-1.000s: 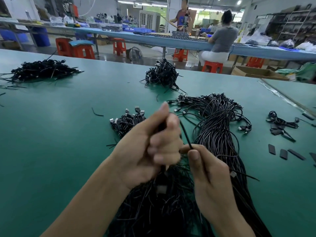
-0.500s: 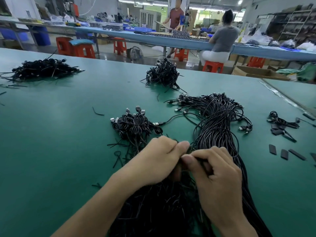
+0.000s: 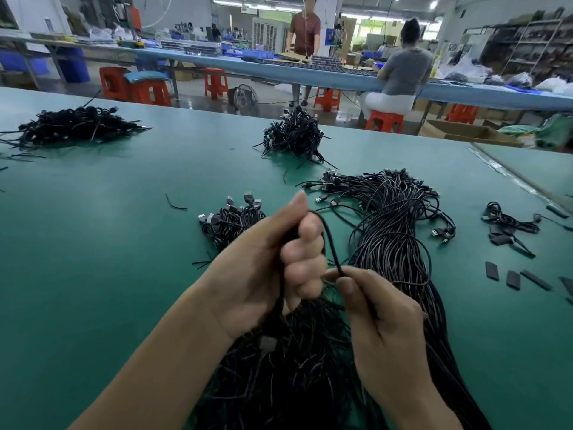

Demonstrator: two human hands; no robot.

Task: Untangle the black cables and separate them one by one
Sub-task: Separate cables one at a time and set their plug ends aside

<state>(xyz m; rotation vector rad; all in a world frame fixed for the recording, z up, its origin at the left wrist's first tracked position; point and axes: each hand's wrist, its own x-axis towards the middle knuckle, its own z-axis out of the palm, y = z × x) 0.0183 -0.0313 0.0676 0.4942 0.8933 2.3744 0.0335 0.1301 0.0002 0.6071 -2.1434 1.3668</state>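
Note:
My left hand point(image 3: 273, 268) is raised above the green table point(image 3: 93, 243), fingers curled round a single black cable point(image 3: 329, 240) that loops over its top. The cable's lower end with a grey plug point(image 3: 267, 343) hangs below that hand. My right hand point(image 3: 381, 324) pinches the same cable between thumb and forefinger just right of the left hand. Under both hands lies a big tangled mass of black cables point(image 3: 393, 231) that runs toward me. A small bundle of coiled cables with USB plugs point(image 3: 231, 220) sits just beyond the left hand.
Two more black cable heaps lie farther off, one at far left point(image 3: 74, 124) and one at the middle back point(image 3: 294, 135). A few cables and flat black strips point(image 3: 511, 279) lie at the right. Beyond the table's far edge are red stools, a long blue bench and two people.
Both hands have risen from the pile. My left hand now holds one cable up, and my right hand pinches it beside the left one.

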